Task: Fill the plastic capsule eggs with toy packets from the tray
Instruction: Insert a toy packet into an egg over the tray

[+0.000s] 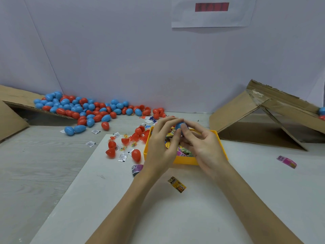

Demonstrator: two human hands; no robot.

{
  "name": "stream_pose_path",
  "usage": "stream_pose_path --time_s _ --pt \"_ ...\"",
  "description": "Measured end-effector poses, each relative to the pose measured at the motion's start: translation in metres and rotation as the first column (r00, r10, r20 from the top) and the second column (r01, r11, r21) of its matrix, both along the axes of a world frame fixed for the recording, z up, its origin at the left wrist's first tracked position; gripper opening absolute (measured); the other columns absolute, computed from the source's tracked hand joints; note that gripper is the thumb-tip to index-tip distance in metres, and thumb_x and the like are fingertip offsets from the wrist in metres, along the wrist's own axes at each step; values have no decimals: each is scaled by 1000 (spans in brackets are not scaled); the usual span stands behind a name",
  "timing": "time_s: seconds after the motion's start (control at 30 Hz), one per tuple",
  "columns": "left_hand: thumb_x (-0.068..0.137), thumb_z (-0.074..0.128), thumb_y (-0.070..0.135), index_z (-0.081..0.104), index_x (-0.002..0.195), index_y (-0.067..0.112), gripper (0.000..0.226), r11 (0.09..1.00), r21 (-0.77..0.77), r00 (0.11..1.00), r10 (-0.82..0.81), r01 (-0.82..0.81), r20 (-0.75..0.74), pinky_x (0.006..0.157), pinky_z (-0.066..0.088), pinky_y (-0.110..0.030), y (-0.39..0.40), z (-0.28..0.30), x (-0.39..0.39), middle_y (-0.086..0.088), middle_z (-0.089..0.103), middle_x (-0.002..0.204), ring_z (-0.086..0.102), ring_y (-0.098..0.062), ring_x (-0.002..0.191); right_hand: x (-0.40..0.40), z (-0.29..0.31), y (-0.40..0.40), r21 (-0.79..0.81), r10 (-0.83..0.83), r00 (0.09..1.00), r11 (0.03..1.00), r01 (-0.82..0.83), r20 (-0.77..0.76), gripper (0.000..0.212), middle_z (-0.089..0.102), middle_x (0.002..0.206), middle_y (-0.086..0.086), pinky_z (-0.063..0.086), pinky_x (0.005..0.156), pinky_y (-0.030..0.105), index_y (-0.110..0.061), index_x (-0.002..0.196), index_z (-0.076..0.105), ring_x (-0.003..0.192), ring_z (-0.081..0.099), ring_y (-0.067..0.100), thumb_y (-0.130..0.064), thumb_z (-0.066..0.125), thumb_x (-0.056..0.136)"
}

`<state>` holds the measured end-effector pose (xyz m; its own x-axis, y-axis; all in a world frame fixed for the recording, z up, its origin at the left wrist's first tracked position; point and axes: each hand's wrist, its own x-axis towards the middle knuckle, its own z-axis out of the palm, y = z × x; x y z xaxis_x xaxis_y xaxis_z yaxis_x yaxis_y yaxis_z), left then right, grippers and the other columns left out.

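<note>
Blue egg (179, 126): held over the far edge of the tray, pinched between fingertips of both hands.
Left hand (161, 147): raised over the tray's left side, fingers curled, tips on the egg.
Right hand (204, 147): over the tray's right side, thumb and forefinger on the egg, other fingers loosely spread.
Tray (184, 160): yellow, at the far edge of the white board (175, 217), holding mixed toy packets (183, 150).
Loose packets: yellow one (176, 184) near the forearms, pink one (286, 161) toward the board's right edge.
Egg pile (84, 108): blue and red, at the table's far left, spilling from a cardboard flap (17, 97).
Red eggs (123, 147): whole and halved, just left of the tray.
</note>
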<state>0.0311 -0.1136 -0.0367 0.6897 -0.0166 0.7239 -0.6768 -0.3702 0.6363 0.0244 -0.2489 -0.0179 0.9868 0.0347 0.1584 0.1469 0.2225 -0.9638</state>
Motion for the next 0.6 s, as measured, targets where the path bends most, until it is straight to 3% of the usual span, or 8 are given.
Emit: stream_pose_path --time_s 0.13,0.27,0.43,0.5,0.6 --pt "97 64 0 67 127 9 32 998 24 998 51 -52 33 95 52 -21 6 0 5 -6 56 126 55 -11 119 5 -1 -7 -48 -7 996 999 11 88 31 74 124 5 58 100 41 -17 131 70 115 71 21 -19 59 103" --pt "95 71 10 61 135 16 41 998 -4 997 -70 70 -33 91 57 -26 8 2 7 -1 60 128 63 -14 114 7 -4 -9 -132 -115 985 982 132 129 32 76 119 3 60 96 42 -22 128 71 109 74 19 -18 71 96" --pt "92 73 1 65 129 4 38 998 66 998 20 -24 68 91 57 -26 10 -1 10 -7 63 124 63 -11 111 8 -4 -7 -129 -118 985 983 134 127 25 78 112 6 61 95 43 -11 124 71 105 75 21 -14 67 99" --pt "89 75 2 67 125 4 36 996 44 994 73 -76 78 90 56 -22 11 -2 9 -7 63 121 64 -12 108 5 -4 -2 -201 -135 977 965 167 166 30 77 114 2 61 93 38 -13 127 71 107 74 15 -21 68 98" --pt "83 77 -5 69 120 4 40 992 58 990 103 -109 92 92 55 -22 10 -3 7 -6 64 118 62 -13 109 1 -8 10 -371 -184 946 886 277 269 40 75 108 -14 58 84 18 -21 125 71 101 71 -1 -31 80 88"
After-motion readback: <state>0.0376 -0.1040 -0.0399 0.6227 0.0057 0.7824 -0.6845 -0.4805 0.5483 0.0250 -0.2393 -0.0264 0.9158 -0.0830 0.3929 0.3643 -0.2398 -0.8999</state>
